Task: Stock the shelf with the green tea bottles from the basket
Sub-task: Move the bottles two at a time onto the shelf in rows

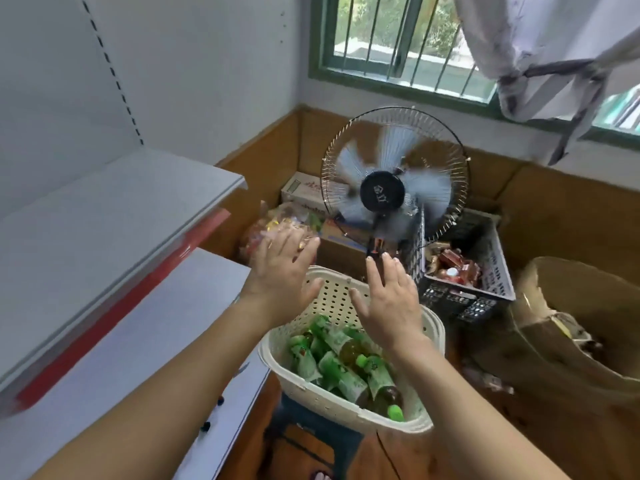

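Nothing is gripped: the left hand and the right hand are both held flat with the fingers spread, backs turned to the camera, and both are empty. They are raised side by side over the far half of the basket, apart from each other and not touching its rim. The basket is cream, perforated plastic, and is seen just right of the shelves, set on a dark stool. The green tea bottles are lying inside it in a loose heap, on their sides and overlapping, with green caps and green-and-white labels; the amber tea is visible through some of them. To the left, two white shelf boards are seen: an upper shelf with a red strip along its front edge and a lower shelf nearer the basket. No bottles are seen on either board. Beyond the hands, a fan with a round wire guard is standing on the far side, its blades blurred. A bag of wrapped snacks and a cardboard box are seen to the left of the fan. A dark crate holding packaged goods is placed to the right of the basket. A barred window with a green frame is set in the far wall, and a pale curtain is tied back at the upper right.
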`<state>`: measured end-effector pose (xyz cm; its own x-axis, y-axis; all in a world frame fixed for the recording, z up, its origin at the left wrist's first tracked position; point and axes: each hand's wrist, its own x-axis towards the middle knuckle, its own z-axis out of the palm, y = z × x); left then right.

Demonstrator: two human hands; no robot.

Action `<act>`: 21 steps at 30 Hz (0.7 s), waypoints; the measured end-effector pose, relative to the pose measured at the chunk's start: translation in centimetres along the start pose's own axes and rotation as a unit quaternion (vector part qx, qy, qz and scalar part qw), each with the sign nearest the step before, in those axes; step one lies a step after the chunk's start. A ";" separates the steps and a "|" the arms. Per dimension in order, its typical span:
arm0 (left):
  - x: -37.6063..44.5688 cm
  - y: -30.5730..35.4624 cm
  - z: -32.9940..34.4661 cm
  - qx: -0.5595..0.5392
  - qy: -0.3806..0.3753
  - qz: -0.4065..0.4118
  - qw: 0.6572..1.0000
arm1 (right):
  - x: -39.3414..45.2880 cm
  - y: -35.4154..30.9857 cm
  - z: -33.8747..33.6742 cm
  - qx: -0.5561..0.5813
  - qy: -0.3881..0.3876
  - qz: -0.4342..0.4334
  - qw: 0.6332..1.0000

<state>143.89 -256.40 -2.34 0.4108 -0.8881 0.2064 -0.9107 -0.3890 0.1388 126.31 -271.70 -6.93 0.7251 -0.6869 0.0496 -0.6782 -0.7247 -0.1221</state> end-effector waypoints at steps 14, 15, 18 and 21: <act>4.0 2.6 17.4 0.017 -0.253 0.003 0.967 | -0.8 9.9 13.3 0.010 -0.221 0.089 0.971; 4.0 2.7 18.3 0.016 -0.267 0.009 0.964 | -1.2 10.1 14.3 0.011 -0.231 0.099 0.968; 4.0 3.0 21.0 -0.002 -0.314 0.024 0.949 | -2.9 10.6 17.0 0.019 -0.250 0.137 0.958; 4.1 3.0 23.4 -0.013 -0.352 0.042 0.935 | -4.4 10.2 19.3 0.038 -0.288 0.190 0.938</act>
<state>141.85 -266.94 -23.75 0.1992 -0.8600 -0.4698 -0.9332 -0.3128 0.1768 118.57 -275.00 -27.54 0.3921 -0.7357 -0.5522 -0.9063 -0.4120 -0.0947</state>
